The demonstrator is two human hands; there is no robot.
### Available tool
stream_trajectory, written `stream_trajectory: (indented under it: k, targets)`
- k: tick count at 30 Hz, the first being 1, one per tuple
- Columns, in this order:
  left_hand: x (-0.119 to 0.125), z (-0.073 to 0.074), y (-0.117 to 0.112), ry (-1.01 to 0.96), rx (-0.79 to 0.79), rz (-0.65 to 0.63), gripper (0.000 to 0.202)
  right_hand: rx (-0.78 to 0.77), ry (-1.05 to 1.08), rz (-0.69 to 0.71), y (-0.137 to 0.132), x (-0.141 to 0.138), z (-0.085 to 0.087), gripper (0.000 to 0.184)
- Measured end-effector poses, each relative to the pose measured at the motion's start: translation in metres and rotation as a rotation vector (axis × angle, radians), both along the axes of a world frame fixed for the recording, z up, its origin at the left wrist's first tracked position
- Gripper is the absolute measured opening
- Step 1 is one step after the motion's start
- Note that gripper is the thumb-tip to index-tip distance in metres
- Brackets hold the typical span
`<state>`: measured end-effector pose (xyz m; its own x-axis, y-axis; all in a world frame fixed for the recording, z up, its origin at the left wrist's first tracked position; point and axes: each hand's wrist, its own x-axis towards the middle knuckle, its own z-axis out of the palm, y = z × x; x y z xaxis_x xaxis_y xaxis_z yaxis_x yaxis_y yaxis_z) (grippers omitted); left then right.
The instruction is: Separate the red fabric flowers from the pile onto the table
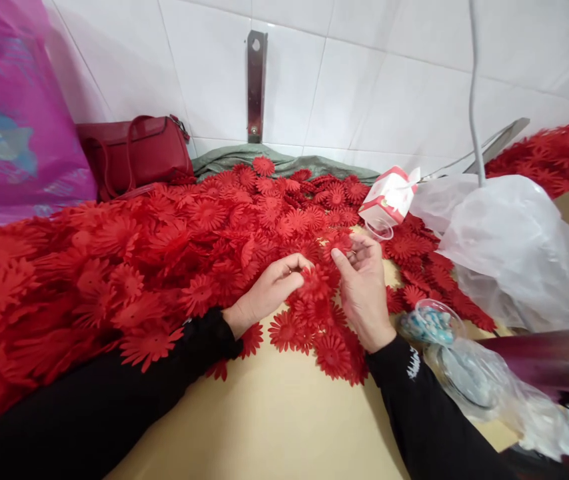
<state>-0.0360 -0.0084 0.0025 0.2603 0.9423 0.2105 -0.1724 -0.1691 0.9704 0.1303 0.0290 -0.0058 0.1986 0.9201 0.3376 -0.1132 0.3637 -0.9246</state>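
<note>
Red artificial flower pieces with many narrow petals lie in a wide heap (114, 267) across the table. My left hand (275, 288) is closed in a pinch, thumb against forefinger, on the edge of a red flower (313, 285). Facing it from the right, my right hand (364, 290) has its thumb and fingers closed on another red flower (338, 248). A smaller cluster of flowers (333, 353) lies on the tabletop just below and between both hands.
A red handbag (137, 153) and a purple bag (19, 133) stand at the left. Behind my right hand is a tissue box (389, 197). White plastic sheeting (519, 233), a round tub of blue-white small pieces (432, 323) and a plastic-wrapped container (469, 377) are on the right.
</note>
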Motion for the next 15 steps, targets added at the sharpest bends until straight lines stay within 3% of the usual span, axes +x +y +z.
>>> stream_trajectory:
  k: [3,8,10,12,15]
  targets:
    - [0.001,0.002,-0.001,0.037,0.035,-0.037,0.004,-0.008,0.030,0.065,-0.005,0.001,0.007,0.049]
    - [0.006,-0.005,0.004,-0.084,-0.070,0.147,0.021,0.019,-0.019,0.186,-0.015,-0.007,0.012,0.046]
    - [0.008,-0.007,0.005,-0.064,-0.056,0.151,0.025,0.038,-0.071,0.210,-0.018,-0.010,0.009,0.042]
    - [0.009,-0.008,0.007,-0.049,-0.047,0.124,0.025,0.081,-0.154,0.185,-0.020,-0.012,0.006,0.040]
    - [0.009,-0.009,0.008,-0.110,-0.052,0.116,0.024,0.234,-0.390,0.037,-0.022,-0.009,0.004,0.038]
